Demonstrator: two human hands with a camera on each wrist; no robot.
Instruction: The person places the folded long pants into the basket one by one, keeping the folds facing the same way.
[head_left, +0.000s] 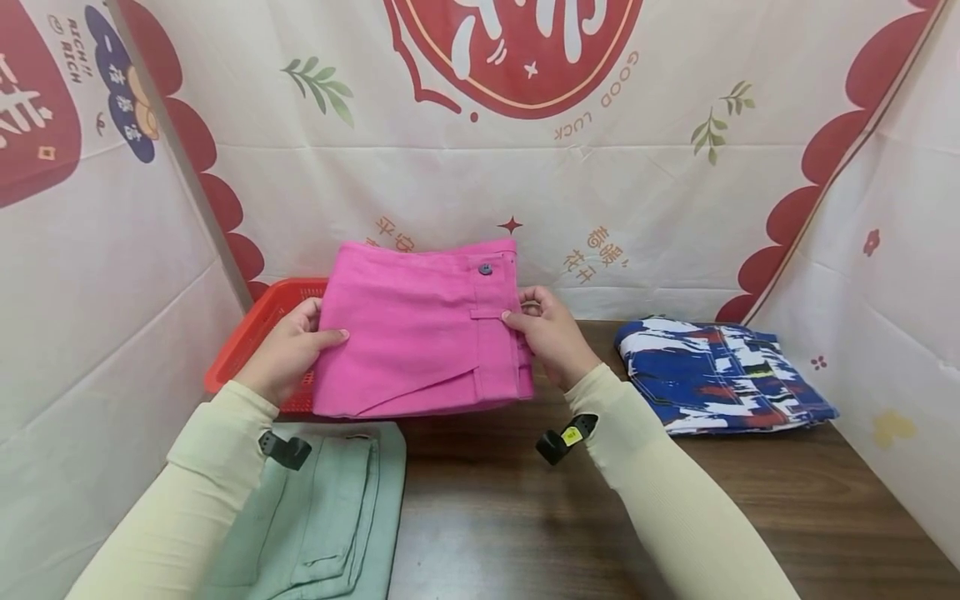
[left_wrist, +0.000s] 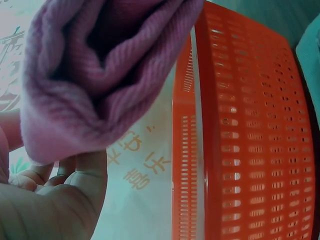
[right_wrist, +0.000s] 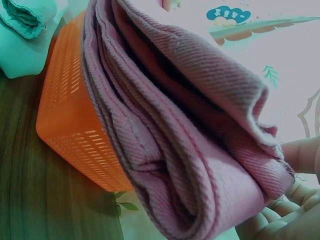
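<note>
Both hands hold up folded pink trousers (head_left: 420,333), with a dark button and a belt loop near their right side. At the left edge, my left hand (head_left: 288,350) pinches the cloth with its thumb in front. My right hand (head_left: 551,333) grips the opposite edge beside the belt loop. Behind and below the trousers stands a red perforated plastic basket (head_left: 258,333), partly covered by them. In the right wrist view the stacked layers of the pink trousers (right_wrist: 175,125) show edge-on, and the left wrist view shows their rolled fold (left_wrist: 100,100) above the fingers.
Folded pale green trousers (head_left: 322,508) lie at the front left, partly under my left forearm. A folded blue, white and red patterned garment (head_left: 720,375) rests at the right of the wooden table (head_left: 480,517). Printed cloth walls (head_left: 450,183) enclose the back and sides.
</note>
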